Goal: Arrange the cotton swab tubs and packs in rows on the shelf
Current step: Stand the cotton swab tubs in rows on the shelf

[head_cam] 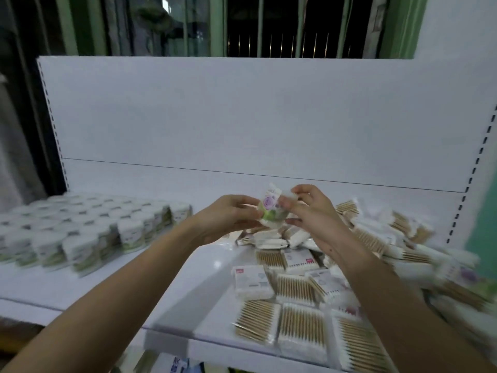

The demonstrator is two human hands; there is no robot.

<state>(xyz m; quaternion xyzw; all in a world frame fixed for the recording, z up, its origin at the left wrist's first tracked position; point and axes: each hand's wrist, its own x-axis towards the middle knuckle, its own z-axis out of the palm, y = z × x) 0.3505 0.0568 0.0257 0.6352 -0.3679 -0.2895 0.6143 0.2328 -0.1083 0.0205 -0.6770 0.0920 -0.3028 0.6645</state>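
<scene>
The flowered swab pack (270,210) hangs above the shelf (113,289), tilted, its long axis roughly upright. The left hand (228,215) pinches its lower edge and the right hand (309,208) its upper. The tub rows (88,227) lie leftward, nearer the left hand; loose packs (301,292) lie below.

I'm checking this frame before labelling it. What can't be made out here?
- Tub label: partly covered by the left hand and right hand, head view.
- Rows of tubs: print blurred.
- Heap of packs: right part smeared and cut off by the frame edge.
</scene>
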